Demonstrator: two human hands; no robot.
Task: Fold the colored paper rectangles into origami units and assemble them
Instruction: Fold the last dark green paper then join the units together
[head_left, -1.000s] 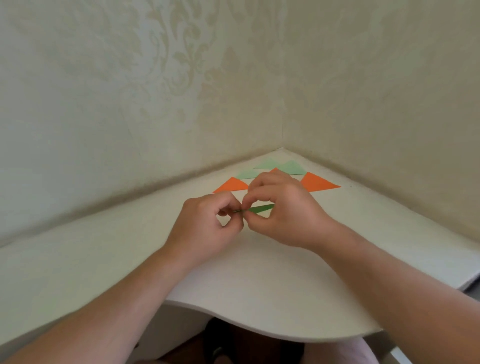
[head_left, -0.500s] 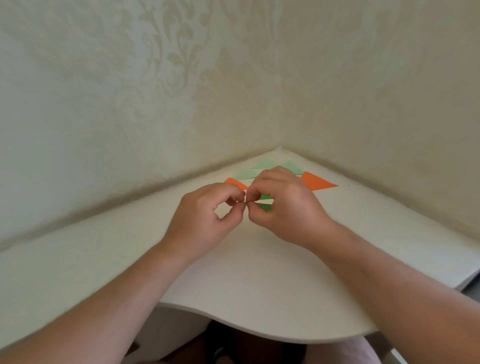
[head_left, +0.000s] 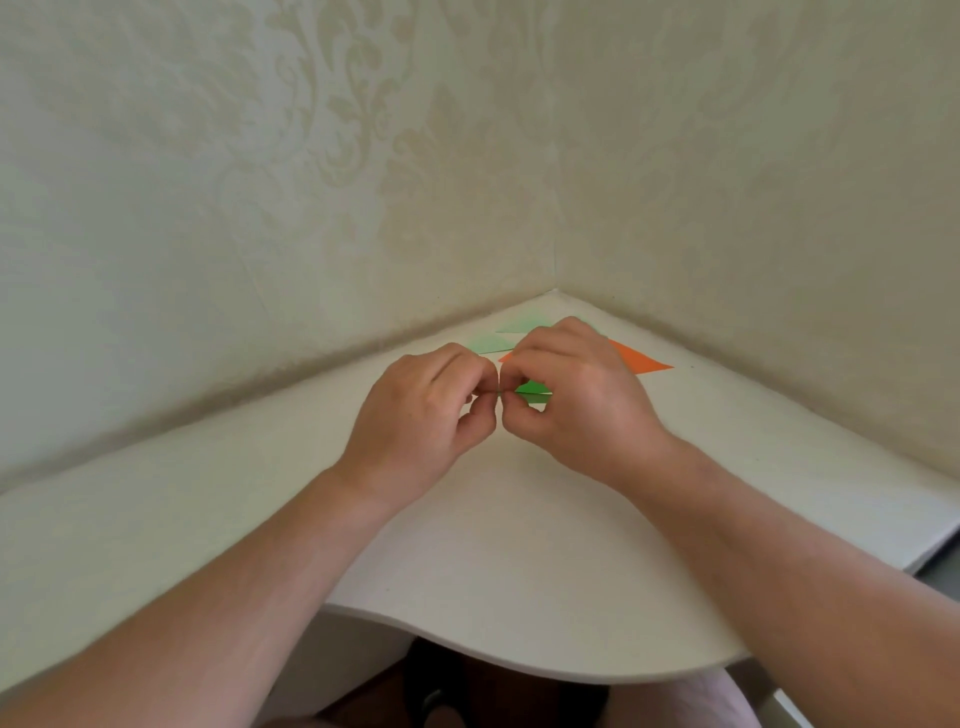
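Observation:
A small dark green folded paper (head_left: 532, 391) is pinched between both hands just above the white corner table (head_left: 519, 545). My left hand (head_left: 423, 415) grips its left tip with thumb and forefinger. My right hand (head_left: 576, 395) curls over the rest and hides most of it. Behind the hands lie flat triangles: an orange piece (head_left: 636, 359) to the right and pale green pieces (head_left: 491, 343) toward the corner, partly covered by my right hand.
Two papered walls meet in a corner (head_left: 555, 280) just behind the papers. The table's curved front edge (head_left: 519, 670) runs close to my body, with a dark gap below it.
Both hands have lifted slightly and shifted toward the wall corner with the green paper. The left orange triangle, visible a second ago, is now hidden behind my hands.

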